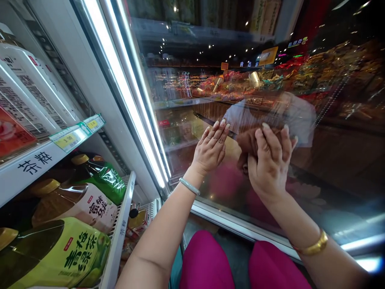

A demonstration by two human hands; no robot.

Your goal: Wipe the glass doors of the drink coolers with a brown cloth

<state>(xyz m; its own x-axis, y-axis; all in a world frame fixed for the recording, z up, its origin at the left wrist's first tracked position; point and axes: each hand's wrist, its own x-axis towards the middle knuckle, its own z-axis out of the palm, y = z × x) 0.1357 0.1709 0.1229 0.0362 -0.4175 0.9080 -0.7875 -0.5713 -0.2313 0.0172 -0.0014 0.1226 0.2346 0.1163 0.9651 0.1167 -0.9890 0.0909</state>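
One brown cloth [247, 144] lies bunched beneath the right hand [270, 162], spilling past its left edge, against the glass door [333, 172]. That hand's fingers extend over it, slightly apart. The left hand [210, 149] rests flat on the door, fingers together, left of the cloth and apart from it.

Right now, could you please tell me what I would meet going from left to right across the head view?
White bottles, bright light strip, pale bangle, left hand, right hand over a brown cloth, gold bracelet.
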